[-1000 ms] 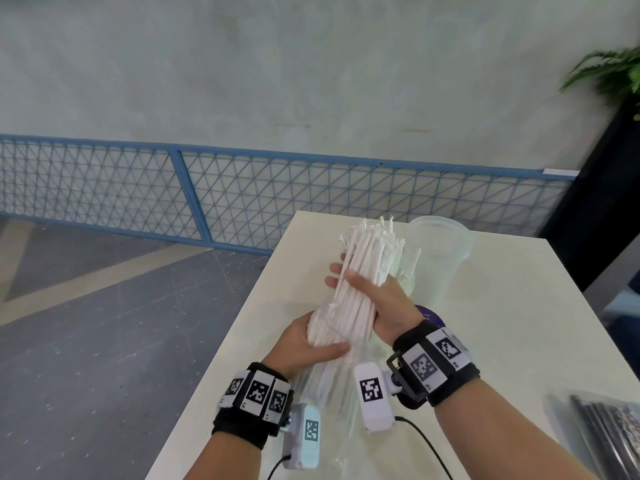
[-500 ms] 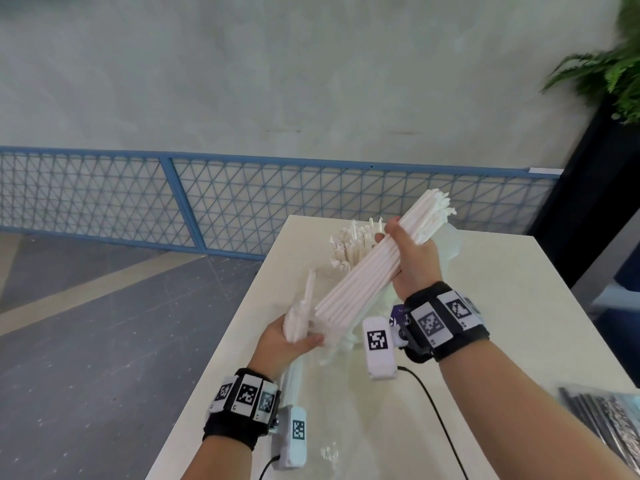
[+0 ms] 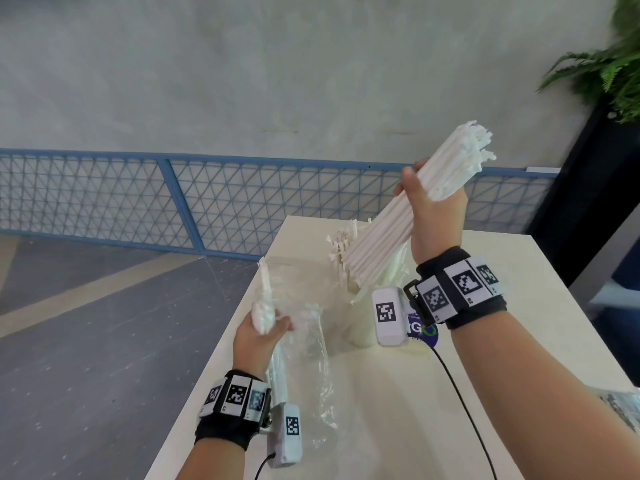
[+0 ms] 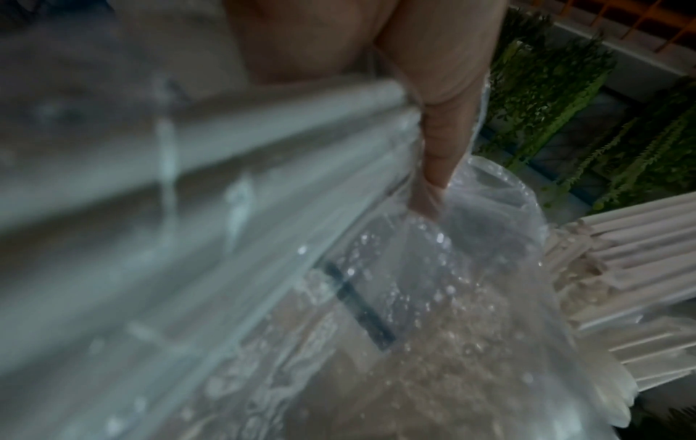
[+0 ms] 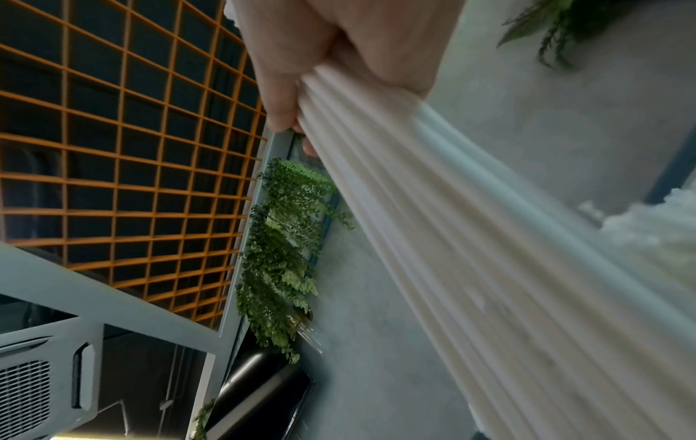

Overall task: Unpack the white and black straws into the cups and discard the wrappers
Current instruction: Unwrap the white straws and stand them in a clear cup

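My right hand [image 3: 431, 209] grips a thick bundle of white straws [image 3: 408, 216] and holds it tilted above the table, its top end up and to the right. The bundle's lower end hangs over a translucent cup [image 3: 360, 320] that has more white straws [image 3: 341, 242] standing in it. Near the table's left edge my left hand [image 3: 263, 332] holds a few white straws [image 3: 265, 299] together with the clear plastic wrapper [image 3: 308, 327]. The left wrist view shows my fingers [image 4: 440, 143] curled round those straws [image 4: 226, 184] and the wrapper [image 4: 414, 297]. In the right wrist view the bundle [image 5: 452, 238] is blurred.
The cream table [image 3: 502, 341] drops off to the floor at its left edge. A clear pack of black straws [image 3: 623, 407] lies at the right border. A purple sticker [image 3: 424, 332] shows beside the cup. A blue mesh fence [image 3: 242, 206] and a plant [image 3: 609, 71] stand beyond.
My right hand has pulled the straw bundle out of the wrapper and raised it up and to the right. My left hand stayed low, keeping the wrapper and a few straws.
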{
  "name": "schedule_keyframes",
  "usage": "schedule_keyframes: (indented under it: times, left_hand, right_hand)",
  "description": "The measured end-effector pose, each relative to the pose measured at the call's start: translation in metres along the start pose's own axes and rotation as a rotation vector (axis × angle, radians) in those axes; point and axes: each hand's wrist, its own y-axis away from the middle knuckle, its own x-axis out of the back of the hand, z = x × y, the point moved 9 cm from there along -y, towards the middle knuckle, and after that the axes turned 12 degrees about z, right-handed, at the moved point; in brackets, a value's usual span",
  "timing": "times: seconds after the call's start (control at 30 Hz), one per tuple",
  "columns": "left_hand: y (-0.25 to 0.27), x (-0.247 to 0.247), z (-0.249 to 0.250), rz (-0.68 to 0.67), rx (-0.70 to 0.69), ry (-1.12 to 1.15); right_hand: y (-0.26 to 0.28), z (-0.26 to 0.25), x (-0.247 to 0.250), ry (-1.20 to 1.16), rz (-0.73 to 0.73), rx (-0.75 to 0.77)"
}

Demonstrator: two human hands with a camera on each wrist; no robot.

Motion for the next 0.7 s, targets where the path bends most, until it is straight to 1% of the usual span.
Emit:
schedule_keyframes:
  times: [0.13, 0.3, 0.37, 0.43, 0.53, 0.57, 0.63, 0.7]
  left_hand:
    - [0.005, -0.006, 0.009, -0.043, -0.013, 0.042]
    - [0.002, -0.009, 0.006, -0.054, 0.039, 0.091]
    - [0.002, -0.012, 0.008, -0.053, 0.032, 0.103]
    - [0.002, -0.016, 0.010, -0.059, 0.015, 0.109]
    - [0.000, -0.021, 0.009, -0.066, 0.006, 0.124]
    - [-0.001, -0.021, 0.008, -0.064, 0.006, 0.126]
    - [-0.004, -0.018, 0.005, -0.047, 0.011, 0.132]
    - [-0.007, -0.015, 0.001, -0.034, 0.022, 0.136]
  right_hand:
    - [0.000, -0.010, -0.006, 0.014, -0.037, 0.068]
    - [-0.006, -0.025, -0.003, -0.031, -0.014, 0.136]
    - [-0.004, -0.018, -0.009, -0.005, -0.065, 0.122]
    - [0.003, 0.000, -0.014, 0.025, -0.111, 0.050]
    - [0.007, 0.021, -0.010, -0.024, -0.091, -0.061]
    - [0.005, 0.020, -0.006, -0.036, -0.072, -0.065]
    - [-0.003, 0.010, 0.002, -0.030, -0.037, -0.017]
    - [-0.010, 0.000, 0.006, -0.045, -0.035, 0.028]
